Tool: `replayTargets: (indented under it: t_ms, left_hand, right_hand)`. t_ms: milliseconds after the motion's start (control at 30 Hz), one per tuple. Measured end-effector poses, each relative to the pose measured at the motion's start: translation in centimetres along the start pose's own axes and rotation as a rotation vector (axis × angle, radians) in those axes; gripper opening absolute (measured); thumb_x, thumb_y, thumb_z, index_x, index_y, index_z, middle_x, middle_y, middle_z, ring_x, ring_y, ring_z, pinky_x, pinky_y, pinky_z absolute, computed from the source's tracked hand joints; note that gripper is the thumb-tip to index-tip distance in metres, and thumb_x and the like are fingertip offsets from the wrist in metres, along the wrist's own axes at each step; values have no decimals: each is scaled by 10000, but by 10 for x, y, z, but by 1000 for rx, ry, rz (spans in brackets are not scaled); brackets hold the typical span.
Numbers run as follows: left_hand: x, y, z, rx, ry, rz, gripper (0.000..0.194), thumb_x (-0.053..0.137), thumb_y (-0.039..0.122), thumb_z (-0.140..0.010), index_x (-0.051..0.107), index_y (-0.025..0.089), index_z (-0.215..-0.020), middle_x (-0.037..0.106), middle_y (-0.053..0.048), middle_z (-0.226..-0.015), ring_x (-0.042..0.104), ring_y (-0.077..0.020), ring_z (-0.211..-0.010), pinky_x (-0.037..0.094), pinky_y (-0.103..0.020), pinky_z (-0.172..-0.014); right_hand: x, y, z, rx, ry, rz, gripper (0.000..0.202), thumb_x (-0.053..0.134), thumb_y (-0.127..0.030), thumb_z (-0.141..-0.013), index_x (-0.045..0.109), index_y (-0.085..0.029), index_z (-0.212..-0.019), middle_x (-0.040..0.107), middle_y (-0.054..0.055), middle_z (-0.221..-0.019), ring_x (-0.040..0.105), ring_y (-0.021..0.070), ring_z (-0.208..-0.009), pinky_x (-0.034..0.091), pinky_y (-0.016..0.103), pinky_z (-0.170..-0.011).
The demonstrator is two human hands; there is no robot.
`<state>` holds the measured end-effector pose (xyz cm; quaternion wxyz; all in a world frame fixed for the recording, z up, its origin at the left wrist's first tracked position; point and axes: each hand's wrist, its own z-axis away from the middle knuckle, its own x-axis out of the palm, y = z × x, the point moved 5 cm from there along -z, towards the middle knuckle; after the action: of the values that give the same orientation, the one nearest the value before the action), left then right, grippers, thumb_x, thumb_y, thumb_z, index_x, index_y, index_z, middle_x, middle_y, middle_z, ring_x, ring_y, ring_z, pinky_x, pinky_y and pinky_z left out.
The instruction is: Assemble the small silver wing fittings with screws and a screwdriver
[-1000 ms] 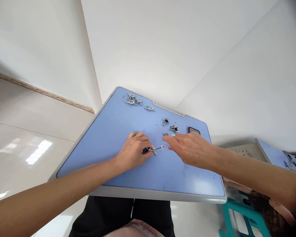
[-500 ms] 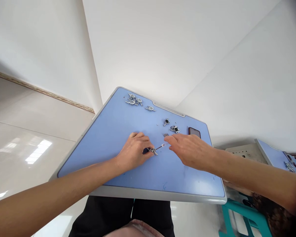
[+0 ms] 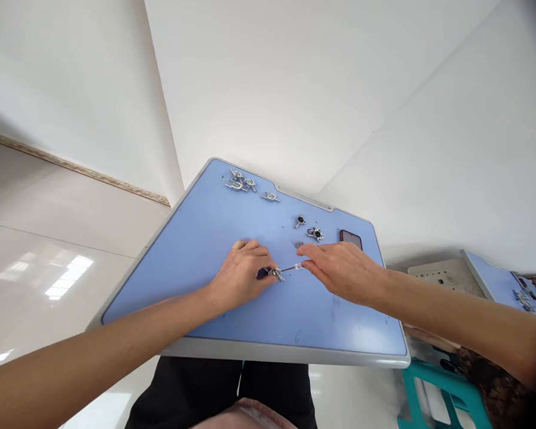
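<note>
My left hand [image 3: 245, 268] is closed on a small silver metal part [image 3: 277, 274], with something dark showing between the fingers. A screwdriver [image 3: 289, 269] with a thin shaft and a clear handle lies nearly level, its tip meeting that metal part. The handle end is pinched in my right hand [image 3: 339, 268], whose fingers cover most of it. Just beyond the right fingertips lies a small greyish piece [image 3: 298, 244] that I cannot make out. Farther back sit two metal parts with black centres, one single [image 3: 299, 221] and one larger cluster [image 3: 316, 233].
Several silver metal parts [image 3: 241, 181] are heaped at the table's far left corner, with another metal part [image 3: 270, 196] beside them. A phone [image 3: 351, 239] lies near the right edge of the blue table [image 3: 170, 268]. A teal stool [image 3: 446, 387] stands at lower right.
My right hand has shifted slightly and closed further around the screwdriver handle; the shaft now lies a little flatter. My left hand keeps its hold on the metal part.
</note>
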<state>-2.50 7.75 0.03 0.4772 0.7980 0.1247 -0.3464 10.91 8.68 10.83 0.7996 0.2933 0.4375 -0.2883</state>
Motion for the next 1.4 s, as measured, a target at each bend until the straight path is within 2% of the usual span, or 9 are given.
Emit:
replayTargets:
  t_ms: [300, 367, 467, 533, 633, 800, 1067, 1233, 1400]
  left_hand:
    - [2, -2, 0, -6, 5, -2, 27, 714, 243, -826, 724, 222, -840, 686, 18, -772, 534, -177, -820, 345, -359, -821]
    - [2, -2, 0, -6, 4, -6, 31, 713, 247, -828, 725, 222, -842, 684, 16, -772, 535, -178, -820, 346, -362, -823]
    - [1, -1, 0, -9, 4, -7, 29, 713, 248, -827, 723, 222, -837, 683, 17, -765, 538, -178, -815, 348, -363, -819]
    - [1, -1, 0, -9, 3, -4, 24, 714, 243, -822, 722, 222, -833, 685, 18, -765, 539, -178, -816, 350, -363, -820]
    - [1, -1, 0, -9, 0, -8, 29, 703, 242, -826, 724, 227, -840, 694, 11, -777, 543, -182, -823, 351, -367, -822]
    - [2, -2, 0, -1, -6, -13, 54, 691, 271, -838, 727, 231, -848, 697, 4, -786, 539, -180, -812, 352, -370, -822]
    - [0, 0, 0, 0, -8, 9, 70, 673, 281, -861, 728, 237, -857, 702, 5, -803, 544, -186, -825, 352, -372, -823]
    - [0, 0, 0, -7, -6, 1, 71, 668, 269, -861, 727, 235, -845, 699, 4, -802, 540, -185, -817, 351, -374, -828]
    - [0, 0, 0, -12, -13, 1, 63, 679, 279, -858, 732, 245, -852, 685, 11, -774, 532, -183, -800, 349, -371, -826]
  right_hand:
    - [-2, -9, 6, -171, 12, 24, 220, 509, -105, -933, 604, -176, -1118, 655, 60, -936, 571, 141, -705, 237, 251, -505]
    - [-1, -10, 6, -149, -5, 101, 168, 479, -147, -966, 624, -152, -1052, 663, 72, -867, 574, 153, -685, 202, 263, -490]
    - [0, -8, 1, -37, -28, 156, 336, 376, -330, -1034, 641, -148, -933, 657, 68, -717, 560, 162, -597, 166, 277, -484]
    - [0, -6, -1, 36, -23, 134, 359, 349, -366, -1040, 636, -160, -978, 659, 49, -679, 538, 155, -534, 161, 279, -486]
    - [0, -5, -1, 27, 9, 17, 270, 368, -302, -1035, 602, -194, -1116, 687, 24, -753, 537, 141, -525, 187, 273, -491]
    - [1, -5, 4, -81, 3, -148, 185, 475, -199, -971, 603, -196, -1105, 702, 43, -979, 604, 150, -691, 274, 260, -543]
    - [9, 18, 9, 172, 90, -457, 220, 404, -261, -996, 605, -205, -1064, 650, -1, -738, 541, 139, -611, 317, 247, -562]
    - [13, 21, 14, 160, 228, -502, 210, 429, -205, -944, 636, -220, -973, 674, -4, -802, 535, 119, -620, 310, 248, -571]
    - [28, 7, 1, 180, 63, -382, 312, 499, -429, -950, 611, -211, -757, 628, -20, -617, 526, 131, -576, 256, 258, -550]
